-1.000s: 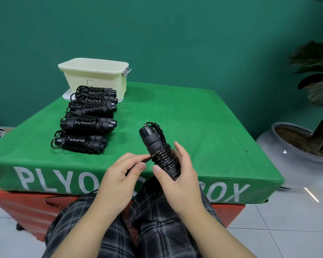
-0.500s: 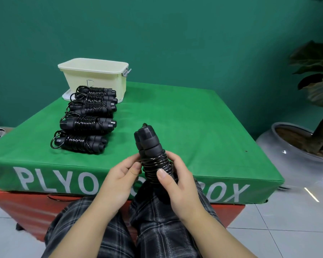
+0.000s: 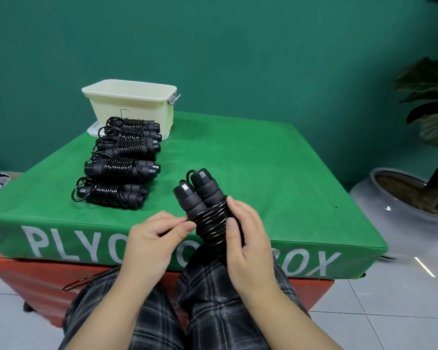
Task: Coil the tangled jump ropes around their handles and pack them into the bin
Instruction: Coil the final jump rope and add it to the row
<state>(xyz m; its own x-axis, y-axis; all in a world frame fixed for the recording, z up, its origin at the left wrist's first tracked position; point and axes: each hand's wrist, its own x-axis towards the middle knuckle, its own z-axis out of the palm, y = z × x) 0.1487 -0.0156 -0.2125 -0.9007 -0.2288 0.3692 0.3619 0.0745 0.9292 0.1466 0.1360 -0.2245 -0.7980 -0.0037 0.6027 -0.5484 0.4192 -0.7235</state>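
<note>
A black jump rope (image 3: 208, 208) is seen as two thick foam handles set side by side, their capped ends tilted up and away, with glossy black cord wound in tight turns around the lower half. The bundle is gripped by the right hand (image 3: 248, 238), whose thumb is pressed over the front of the coils while the fingers are curled around the far side. The cord is pinched between the thumb and forefinger of the left hand (image 3: 152, 238), just beside the left edge of the coils; the other fingers are loosely curled. A loose length of cord (image 3: 79, 284) is seen trailing below the left forearm, across the red base. The held rope is kept above the near edge of the green bench (image 3: 263, 173), between the two hands. Five coiled jump ropes (image 3: 119, 168) are laid in a row on the left part of the bench, and the cream bin (image 3: 132, 107) is set behind them at the far corner.
</note>
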